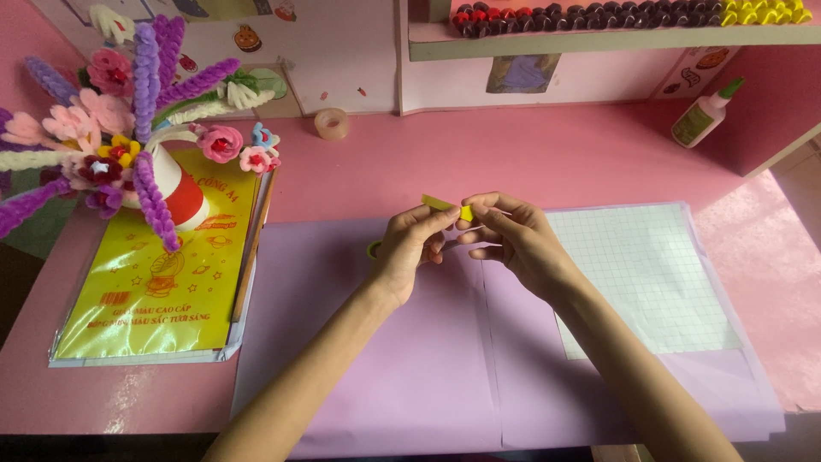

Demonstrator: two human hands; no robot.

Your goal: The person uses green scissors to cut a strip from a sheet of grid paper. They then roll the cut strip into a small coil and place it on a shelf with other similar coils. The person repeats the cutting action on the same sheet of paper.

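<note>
Pinching a small yellow paper strip between fingertips, the left hand and right hand meet above the lilac paper sheet on the pink desk, both closed on the strip. A gridded sheet lies just right of the hands. A pipe-cleaner flower bouquet stands on a yellow packet at left; a tape roll and glue bottle lie beyond.
</note>
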